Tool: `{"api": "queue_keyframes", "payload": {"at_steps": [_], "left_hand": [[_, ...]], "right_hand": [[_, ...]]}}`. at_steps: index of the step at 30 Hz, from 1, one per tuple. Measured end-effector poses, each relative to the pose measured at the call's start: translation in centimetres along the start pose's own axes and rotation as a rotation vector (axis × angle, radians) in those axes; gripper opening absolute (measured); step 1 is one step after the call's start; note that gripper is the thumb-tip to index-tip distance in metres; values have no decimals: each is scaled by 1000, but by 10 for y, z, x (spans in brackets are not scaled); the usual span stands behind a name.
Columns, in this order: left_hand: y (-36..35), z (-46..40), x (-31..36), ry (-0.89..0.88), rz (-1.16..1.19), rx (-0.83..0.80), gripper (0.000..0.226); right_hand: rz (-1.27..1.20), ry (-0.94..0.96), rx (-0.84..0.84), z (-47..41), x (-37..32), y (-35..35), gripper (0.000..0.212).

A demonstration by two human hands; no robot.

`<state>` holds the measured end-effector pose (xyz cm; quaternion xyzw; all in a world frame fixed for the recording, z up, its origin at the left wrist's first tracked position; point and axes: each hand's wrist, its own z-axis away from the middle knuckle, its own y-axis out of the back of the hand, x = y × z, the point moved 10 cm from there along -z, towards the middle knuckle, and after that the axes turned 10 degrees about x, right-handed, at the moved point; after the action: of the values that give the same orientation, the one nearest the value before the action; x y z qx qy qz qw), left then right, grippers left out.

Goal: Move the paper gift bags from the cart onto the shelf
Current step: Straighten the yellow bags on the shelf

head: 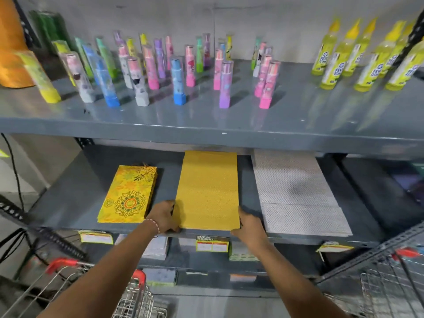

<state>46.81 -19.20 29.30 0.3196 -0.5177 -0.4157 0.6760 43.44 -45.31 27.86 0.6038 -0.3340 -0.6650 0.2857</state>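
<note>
Both hands are on the plain yellow stack of gift bags (207, 191), which lies flat on the middle shelf (75, 198) with its near edge close to the shelf's front lip. The left hand (164, 218) grips the stack's near left corner — fingers curled along the side edge, thumb at the front. The right hand (249, 222) cups the near right corner, its fingers loosely bent against the side edge and its thumb at the front edge; neither hand is spread flat. A beaded bracelet (154, 224) circles the left wrist.

Just left of this stack lies a patterned yellow bag stack (128, 195) with a mandala print, apart from it; to the right sits a white dotted stack (298, 193). The wire cart (135, 294) with red handle grips stands below — what it holds I cannot tell.
</note>
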Motion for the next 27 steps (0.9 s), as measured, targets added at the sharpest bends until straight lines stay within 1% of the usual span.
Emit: {"api": "queue_keyframes", "payload": {"at_steps": [3, 7, 10, 15, 21, 23, 25, 26, 27], "left_hand": [[-1, -5, 1, -20, -3, 5, 77], [-2, -13, -1, -4, 49, -1, 74], [-4, -16, -2, -16, 57, 1, 74], [-4, -18, 1, -26, 52, -3, 64], [-8, -20, -2, -33, 39, 6, 72], [-5, -17, 4, -58, 19, 20, 83], [7, -12, -2, -57, 33, 53, 106], [19, -10, -11, -48, 61, 86, 114], [35, -6, -25, -33, 109, 129, 118]], "right_hand": [[51, -8, 7, -5, 2, 0, 76], [48, -16, 20, -5, 1, 6, 65], [52, -17, 18, -6, 3, 7, 69], [57, -10, 21, -7, 6, 7, 63], [77, -27, 26, -8, 9, 5, 57], [68, -55, 22, -4, 11, 6, 69], [105, -58, 49, 7, 2, 7, 85], [107, -32, 78, 13, -9, 9, 88], [81, 25, 110, 19, -26, 9, 87]]}}
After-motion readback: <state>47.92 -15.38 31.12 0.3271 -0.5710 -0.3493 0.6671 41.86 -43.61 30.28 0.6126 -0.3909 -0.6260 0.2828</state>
